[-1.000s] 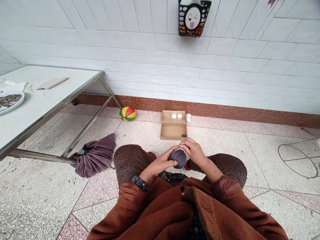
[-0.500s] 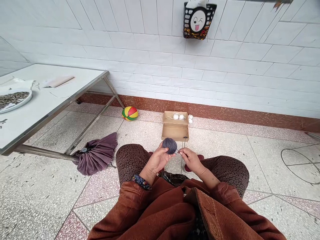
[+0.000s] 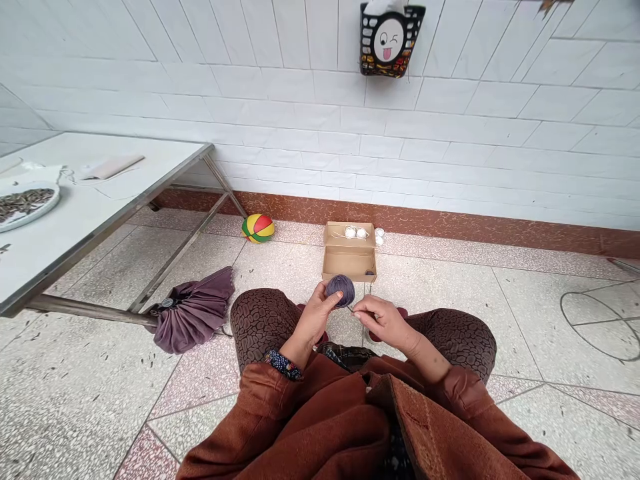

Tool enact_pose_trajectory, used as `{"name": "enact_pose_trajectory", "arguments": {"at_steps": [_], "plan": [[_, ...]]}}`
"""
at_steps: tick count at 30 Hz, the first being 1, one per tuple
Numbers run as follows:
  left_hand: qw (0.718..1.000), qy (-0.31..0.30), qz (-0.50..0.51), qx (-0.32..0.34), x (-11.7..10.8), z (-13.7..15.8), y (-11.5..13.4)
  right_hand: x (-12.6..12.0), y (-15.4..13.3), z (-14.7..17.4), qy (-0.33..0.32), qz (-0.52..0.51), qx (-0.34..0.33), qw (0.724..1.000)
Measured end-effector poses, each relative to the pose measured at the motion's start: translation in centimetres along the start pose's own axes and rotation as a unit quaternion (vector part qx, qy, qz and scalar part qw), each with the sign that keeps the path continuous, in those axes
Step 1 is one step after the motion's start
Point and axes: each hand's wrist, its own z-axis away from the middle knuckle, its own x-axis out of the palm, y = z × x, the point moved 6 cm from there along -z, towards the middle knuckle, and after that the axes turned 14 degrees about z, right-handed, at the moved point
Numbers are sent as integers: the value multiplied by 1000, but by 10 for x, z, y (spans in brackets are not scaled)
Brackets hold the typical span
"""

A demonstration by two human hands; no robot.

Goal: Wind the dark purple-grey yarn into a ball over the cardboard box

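My left hand (image 3: pixel 319 315) is closed around a ball of grey-purple yarn (image 3: pixel 340 291), with the thumb across its front. Just right of the ball, my right hand (image 3: pixel 382 316) pinches the dark yarn strand (image 3: pixel 351 309) that runs to it. A strand also passes between my right hand and the open cardboard box (image 3: pixel 349 261) on the floor ahead. In the box's near right corner lies a small dark bit of yarn (image 3: pixel 369 273). Small white balls (image 3: pixel 355 232) rest in the raised lid part, and more white balls (image 3: pixel 379 237) sit beside it.
A white table (image 3: pixel 115 175) with a plate of dark pieces (image 3: pixel 30 203) stands on the left. A folded purple umbrella (image 3: pixel 200 310) leans by its leg, near a colourful ball (image 3: pixel 258 228). On the wall hangs a black basket (image 3: pixel 391 40). A wire ring (image 3: pixel 600 327) lies right.
The yarn ball has turned slightly in my left hand, and the thumb now sits higher on it. My right hand has shifted a little left, its fingers closer to the ball.
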Motion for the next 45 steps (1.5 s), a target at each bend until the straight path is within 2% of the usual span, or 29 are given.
{"name": "enact_pose_trajectory", "arguments": {"at_steps": [4,7,11,15,20,26,29,33,37,39,41,43,45], "plan": [[997,-41,-70,8,5,2,1,-19,-1,-15,5,58,-16,998],[993,-90,-68,-18,13,8,1,-25,12,-22,32,99,-2,995],[984,-163,-11,-70,29,21,1,-20,34,-21,79,98,50,991],[964,-199,113,-133,41,31,-2,-2,48,-7,112,35,106,987],[954,-166,202,-145,43,27,-4,25,52,9,93,5,118,989],[971,-98,192,-108,29,13,2,35,55,19,49,21,114,992],[981,-60,162,-86,18,6,4,33,47,21,14,23,98,995],[996,-9,85,-37,1,0,8,22,19,17,-39,6,34,999],[999,-4,-32,6,-6,-1,10,-5,-5,-2,-22,13,6,1000],[995,-32,-93,6,-3,1,10,-18,-6,-16,-6,30,6,1000],[987,-90,-131,-15,4,5,8,-25,1,-28,14,48,14,999],[978,-160,-126,-48,14,12,5,-24,13,-36,33,58,32,997],[975,-201,-73,-65,23,19,5,-17,28,-37,46,56,57,996]]}}
